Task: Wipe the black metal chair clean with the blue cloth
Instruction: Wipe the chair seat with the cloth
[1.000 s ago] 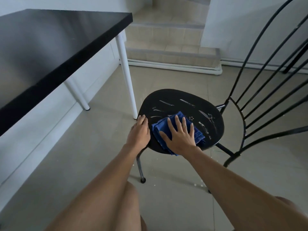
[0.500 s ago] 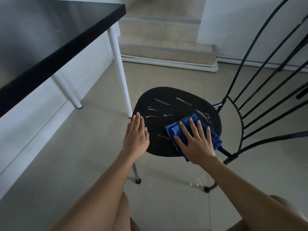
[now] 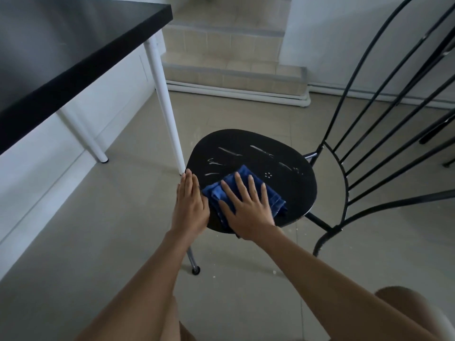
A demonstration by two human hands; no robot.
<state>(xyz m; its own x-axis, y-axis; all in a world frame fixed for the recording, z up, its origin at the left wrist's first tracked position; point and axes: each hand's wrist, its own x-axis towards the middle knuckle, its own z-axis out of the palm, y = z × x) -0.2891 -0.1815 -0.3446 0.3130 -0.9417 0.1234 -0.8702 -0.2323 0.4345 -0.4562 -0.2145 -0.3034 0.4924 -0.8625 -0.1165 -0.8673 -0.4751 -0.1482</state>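
The black metal chair (image 3: 290, 183) stands in the middle of the view, its round seat marked with white streaks and its curved rod back (image 3: 384, 134) at the right. A folded blue cloth (image 3: 268, 193) lies on the near left part of the seat. My right hand (image 3: 246, 207) presses flat on the cloth with fingers spread. My left hand (image 3: 189, 205) rests flat on the seat's left rim, fingers together, touching the cloth's edge.
A black table top (image 3: 61, 50) on white legs (image 3: 165, 107) stands at the left, one leg close to the seat's left edge. Tiled steps (image 3: 229, 57) rise at the back. White crumbs lie on the tiled floor (image 3: 98, 230) under the chair.
My right hand has slid the cloth from the seat's near right side back to the left, up against my left hand. The white streaks near the right rim are fewer.
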